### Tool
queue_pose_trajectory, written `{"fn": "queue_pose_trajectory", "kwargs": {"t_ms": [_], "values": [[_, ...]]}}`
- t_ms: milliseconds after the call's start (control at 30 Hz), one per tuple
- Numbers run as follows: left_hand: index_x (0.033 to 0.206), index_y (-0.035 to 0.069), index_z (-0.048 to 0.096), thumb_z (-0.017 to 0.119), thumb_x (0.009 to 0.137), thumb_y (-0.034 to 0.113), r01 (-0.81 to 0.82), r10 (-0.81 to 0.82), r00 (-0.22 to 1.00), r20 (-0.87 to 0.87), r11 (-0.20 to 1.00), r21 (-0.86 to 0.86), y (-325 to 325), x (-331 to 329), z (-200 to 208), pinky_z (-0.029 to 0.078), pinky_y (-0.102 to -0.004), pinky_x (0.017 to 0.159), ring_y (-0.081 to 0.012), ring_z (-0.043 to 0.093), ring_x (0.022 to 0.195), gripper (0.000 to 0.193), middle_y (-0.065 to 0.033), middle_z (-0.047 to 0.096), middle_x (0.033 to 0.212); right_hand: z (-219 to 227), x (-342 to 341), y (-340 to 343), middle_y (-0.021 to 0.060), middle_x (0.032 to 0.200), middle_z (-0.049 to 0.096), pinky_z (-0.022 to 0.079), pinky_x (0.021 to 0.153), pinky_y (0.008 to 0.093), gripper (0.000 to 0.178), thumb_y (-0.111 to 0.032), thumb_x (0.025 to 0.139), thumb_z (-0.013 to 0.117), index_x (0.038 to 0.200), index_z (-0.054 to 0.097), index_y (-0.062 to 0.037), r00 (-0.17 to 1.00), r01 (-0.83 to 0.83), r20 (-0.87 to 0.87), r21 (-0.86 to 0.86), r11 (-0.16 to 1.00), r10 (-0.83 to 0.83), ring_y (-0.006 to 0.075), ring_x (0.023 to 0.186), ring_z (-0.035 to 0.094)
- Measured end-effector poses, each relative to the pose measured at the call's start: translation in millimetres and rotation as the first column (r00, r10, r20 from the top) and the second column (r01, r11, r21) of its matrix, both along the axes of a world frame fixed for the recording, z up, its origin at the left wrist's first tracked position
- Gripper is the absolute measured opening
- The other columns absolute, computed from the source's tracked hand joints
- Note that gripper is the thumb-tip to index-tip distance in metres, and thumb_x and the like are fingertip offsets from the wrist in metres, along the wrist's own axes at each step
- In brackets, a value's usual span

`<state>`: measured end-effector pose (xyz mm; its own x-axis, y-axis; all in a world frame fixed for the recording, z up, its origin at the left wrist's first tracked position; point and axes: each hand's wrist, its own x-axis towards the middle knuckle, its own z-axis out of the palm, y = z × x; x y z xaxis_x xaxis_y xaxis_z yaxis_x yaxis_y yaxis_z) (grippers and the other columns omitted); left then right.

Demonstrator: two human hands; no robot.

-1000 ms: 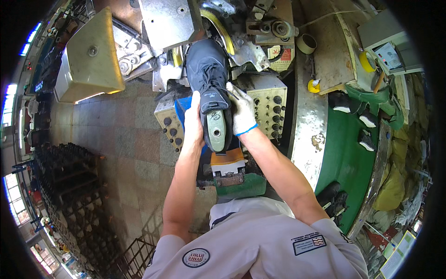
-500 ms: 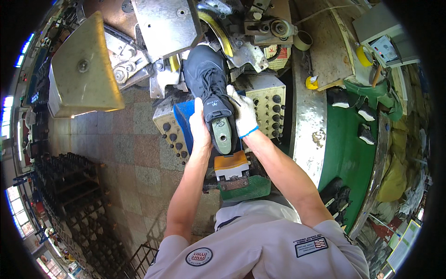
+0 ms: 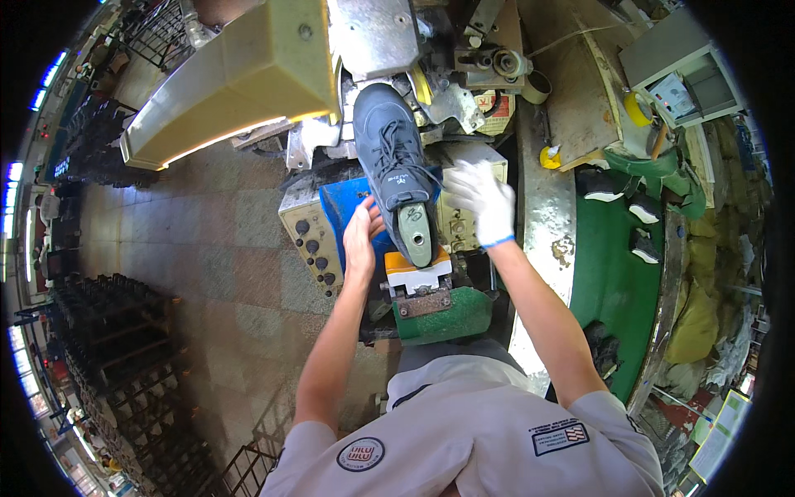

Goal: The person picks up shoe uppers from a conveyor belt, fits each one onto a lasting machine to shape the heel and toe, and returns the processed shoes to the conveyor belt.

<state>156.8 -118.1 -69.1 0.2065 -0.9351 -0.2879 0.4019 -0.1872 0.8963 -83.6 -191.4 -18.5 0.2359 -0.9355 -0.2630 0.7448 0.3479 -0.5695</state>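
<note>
A dark grey-blue lace-up shoe (image 3: 391, 147) lies in the machine, toe pointing away from me. A green shoe last (image 3: 414, 229) shows in its heel opening. The heel end rests at an orange-and-white support pad (image 3: 418, 265). My left hand (image 3: 361, 242), bare, is beside the shoe's left heel side with its fingers apart; I cannot tell whether the fingertips touch the shoe. To the right of the shoe, my right hand (image 3: 484, 201) in a white glove with a blue cuff is spread and blurred, apart from the shoe and holding nothing.
A pale curved machine cover (image 3: 240, 79) reaches in from the upper left. Control boxes with black knobs (image 3: 311, 247) flank the shoe. On the right, a green conveyor (image 3: 609, 282) carries several shoes. A dark rack (image 3: 124, 331) stands at lower left.
My right hand has let go of the shoe and moved right. My left hand's grip has loosened. The pale cover has swung right, closer to the shoe's toe end.
</note>
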Motion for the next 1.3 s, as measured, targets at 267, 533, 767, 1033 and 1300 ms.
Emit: {"fn": "queue_pose_trajectory", "kwargs": {"t_ms": [267, 533, 767, 1033, 1300], "values": [[0.147, -0.011, 0.025, 0.078, 0.069, 0.019, 0.331, -0.316, 0.058, 0.947, 0.901, 0.280, 175, -10, -112, 0.031, -0.0541, 0.113, -0.0487, 0.038, 0.136, 0.099, -0.0338, 0.036, 0.147, -17, -145, 118, 0.0278, 0.128, 0.060, 0.056, 0.081, 0.0496, 0.059, -0.043, 0.103, 0.043, 0.135, 0.049, 0.0062, 0.800, 0.312, -0.586, 0.225, 0.923, -0.128, 0.0410, 0.107, 0.065], [0.128, 0.003, 0.059, 0.078, 0.070, 0.019, 0.097, -0.499, 0.511, 0.699, 0.842, 0.531, 150, -1, -77, 0.053, -0.0453, 0.087, -0.0424, 0.068, 0.096, 0.063, -0.0254, 0.071, 0.102, -4, -117, 123, 0.0296, 0.122, 0.062, 0.059, 0.076, 0.0459, 0.051, -0.025, 0.100, 0.054, 0.134, 0.048, 0.0115, 0.895, 0.211, -0.427, 0.155, 0.965, -0.127, 0.0411, 0.099, 0.068], [0.116, -0.010, 0.062, 0.080, 0.071, 0.005, -0.190, 0.191, 0.981, 0.039, 0.893, 0.409, 204, 48, 52, 0.059, -0.0398, 0.082, -0.0277, 0.071, 0.089, 0.051, -0.0191, 0.070, 0.105, 36, -92, 132, 0.0310, 0.126, 0.060, 0.060, 0.081, 0.0463, 0.053, -0.026, 0.105, 0.038, 0.140, 0.042, 0.0138, 0.945, 0.062, -0.324, 0.039, 0.997, -0.046, 0.0406, 0.104, 0.068], [0.139, -0.002, 0.050, 0.065, 0.072, 0.047, 0.244, -0.303, 0.447, -0.842, 0.946, -0.211, 179, -47, 141, 0.056, -0.0516, 0.086, -0.0446, 0.067, 0.099, 0.085, -0.0292, 0.066, 0.114, 121, 9, 144, 0.0191, 0.138, 0.056, 0.043, 0.108, 0.0432, 0.079, -0.055, 0.095, 0.054, 0.145, 0.040, 0.0041, 0.966, -0.252, -0.148, -0.348, 0.903, 0.213, 0.0291, 0.126, 0.056], [0.104, -0.005, 0.068, 0.066, 0.097, 0.013, -0.191, 0.269, 0.664, 0.697, 0.963, -0.190, 101, -81, 159, 0.053, -0.0269, 0.069, -0.0166, 0.066, 0.075, 0.019, -0.0112, 0.071, 0.087, 107, -149, 132, 0.0075, 0.108, 0.068, 0.053, 0.084, 0.0292, 0.056, -0.026, 0.089, 0.072, 0.132, 0.055, 0.0049, 0.955, 0.145, -0.259, -0.008, 0.989, -0.142, 0.0139, 0.094, 0.065]]}}
